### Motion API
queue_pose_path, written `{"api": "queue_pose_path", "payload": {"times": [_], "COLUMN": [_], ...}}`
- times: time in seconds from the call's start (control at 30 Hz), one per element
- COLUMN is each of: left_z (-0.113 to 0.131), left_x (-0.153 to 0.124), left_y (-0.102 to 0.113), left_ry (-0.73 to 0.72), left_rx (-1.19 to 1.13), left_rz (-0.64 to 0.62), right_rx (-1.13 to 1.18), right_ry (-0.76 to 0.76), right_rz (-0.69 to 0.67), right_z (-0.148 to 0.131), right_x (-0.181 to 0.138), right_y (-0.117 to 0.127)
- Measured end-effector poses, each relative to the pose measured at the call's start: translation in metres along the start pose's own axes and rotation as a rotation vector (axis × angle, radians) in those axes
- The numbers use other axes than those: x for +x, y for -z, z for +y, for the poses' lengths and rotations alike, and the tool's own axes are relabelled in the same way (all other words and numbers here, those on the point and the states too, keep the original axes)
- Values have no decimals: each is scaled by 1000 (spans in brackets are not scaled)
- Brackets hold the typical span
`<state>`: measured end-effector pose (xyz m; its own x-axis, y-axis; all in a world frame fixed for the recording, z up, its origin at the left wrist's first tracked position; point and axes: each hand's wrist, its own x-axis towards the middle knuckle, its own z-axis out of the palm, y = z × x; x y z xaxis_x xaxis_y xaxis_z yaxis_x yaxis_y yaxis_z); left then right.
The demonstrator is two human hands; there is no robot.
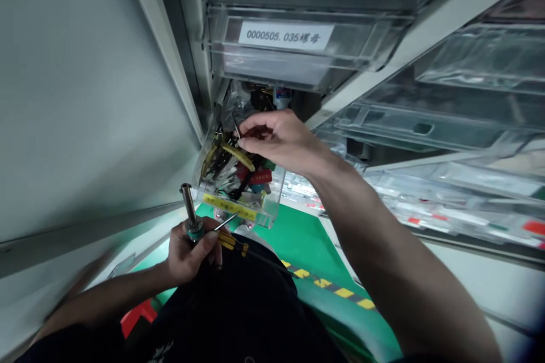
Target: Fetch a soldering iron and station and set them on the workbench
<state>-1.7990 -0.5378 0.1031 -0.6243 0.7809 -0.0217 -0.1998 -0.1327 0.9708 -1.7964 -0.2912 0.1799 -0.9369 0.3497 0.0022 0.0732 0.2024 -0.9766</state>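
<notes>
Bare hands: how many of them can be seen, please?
2: the left hand, gripping tools near the front of the open drawer, and the right hand, pinching a thin item over that drawer. No other hand shows.

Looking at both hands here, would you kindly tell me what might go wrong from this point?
1. The left hand holds a tubular metal tool with a green collar together with a yellow-handled tool, so one might slip towards the green floor.
2. The right hand pinches a slender dark rod-like piece over a crowded clear plastic drawer; if dropped, it could get lost among the jumble.
</notes>
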Motion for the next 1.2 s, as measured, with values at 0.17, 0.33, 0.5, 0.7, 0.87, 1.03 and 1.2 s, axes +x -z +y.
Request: {"api": "queue_pose_path", "payload": {"times": [0.17, 0.33, 0.5, 0.7, 0.87, 1.03, 1.2], "left_z": [2, 1, 1, 0, -5, -7, -6], "left_x": [3, 4, 3, 2, 0, -2, -3], "left_y": [-1, 1, -1, -3, -2, 0, -1], "left_ry": [-10, 19, 30, -18, -91, -135, -163], "left_rx": [7, 8, 0, 11, 5, 36, 39], "left_rz": [4, -7, 1, 36, 29, 15, 21], "right_rx": [-30, -78, -156, -248, -134, 243, 494], "right_ry": [47, 60, 71, 89, 90, -34, -142], "right_rz": [20, 55, 75, 102, 98, 5, -68], "right_z": [3, 6, 7, 4, 4, 5, 4], "right_x": [-3, -5, -7, -19, -33, -48, -58], "right_y": [1, 1, 1, -3, -5, -5, -7]}}
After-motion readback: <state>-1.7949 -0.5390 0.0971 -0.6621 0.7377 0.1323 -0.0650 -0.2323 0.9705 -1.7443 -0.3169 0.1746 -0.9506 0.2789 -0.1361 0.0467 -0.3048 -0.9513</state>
